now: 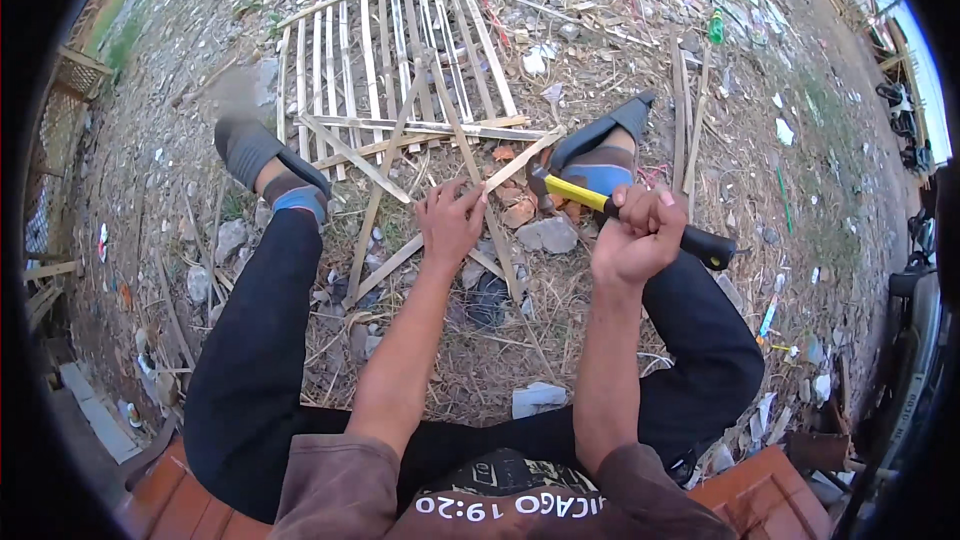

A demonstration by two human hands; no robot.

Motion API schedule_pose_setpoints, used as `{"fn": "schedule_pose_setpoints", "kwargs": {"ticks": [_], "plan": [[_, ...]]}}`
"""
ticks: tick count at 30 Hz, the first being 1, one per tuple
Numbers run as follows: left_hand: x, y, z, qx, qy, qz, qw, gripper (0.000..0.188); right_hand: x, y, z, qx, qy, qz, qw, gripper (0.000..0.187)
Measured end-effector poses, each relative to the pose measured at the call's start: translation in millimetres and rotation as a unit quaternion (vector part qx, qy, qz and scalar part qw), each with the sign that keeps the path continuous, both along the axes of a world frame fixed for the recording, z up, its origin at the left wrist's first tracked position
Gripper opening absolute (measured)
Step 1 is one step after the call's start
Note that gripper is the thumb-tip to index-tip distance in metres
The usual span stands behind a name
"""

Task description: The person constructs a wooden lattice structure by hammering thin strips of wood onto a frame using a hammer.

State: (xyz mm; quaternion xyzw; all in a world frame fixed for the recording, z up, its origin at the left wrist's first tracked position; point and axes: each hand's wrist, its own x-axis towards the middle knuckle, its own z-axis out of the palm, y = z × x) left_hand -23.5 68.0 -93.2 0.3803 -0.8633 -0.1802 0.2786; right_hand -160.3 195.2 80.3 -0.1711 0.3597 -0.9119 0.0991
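My right hand is wrapped round the black and yellow handle of a claw hammer. The hammer's metal head points left, toward my left hand. My left hand grips a diagonal wooden slat where it crosses other thin slats, fingers closed and fingertips on the wood. Whether a nail is between those fingertips is too small to tell. Beyond my hands a frame of thin wooden slats lies on the ground, its near end reaching between my feet. Several loose slats cross one another there.
Stones, including a pale rock, and reddish brick pieces lie near the slats. Long wooden strips rest to the right, beyond my right foot. A green plastic bottle lies farther off. I sit on a reddish-brown seat.
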Motion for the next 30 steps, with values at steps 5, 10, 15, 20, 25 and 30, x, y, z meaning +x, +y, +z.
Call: {"fn": "schedule_pose_setpoints", "kwargs": {"ticks": [5, 10, 15, 20, 25, 30], "plan": [[5, -9, -3, 0.02, 0.033, -0.028, 0.999, 0.024, -11, 35, 2, 0.056, 0.016, -0.034, 0.998, 0.032], [-3, -4, 12, 0.01, -0.037, -0.089, 0.995, 0.019, -12, 66, -28, 0.104, -0.037, -0.108, 0.988, 0.035], [-14, 4, 23, -0.026, -0.161, -0.101, 0.981, 0.024, -13, 88, -42, 0.111, -0.089, -0.121, 0.982, 0.035], [-28, 9, 30, -0.032, -0.264, -0.087, 0.96, 0.022, -17, 90, -41, 0.099, -0.096, -0.115, 0.984, 0.035], [-28, 11, 25, -0.03, -0.224, -0.085, 0.97, 0.019, -17, 93, -49, 0.076, -0.111, -0.102, 0.986, 0.036], [-39, 17, 31, -0.007, -0.213, -0.078, 0.974, 0.017, -24, 107, -50, 0.101, -0.144, -0.115, 0.978, 0.036]]}}
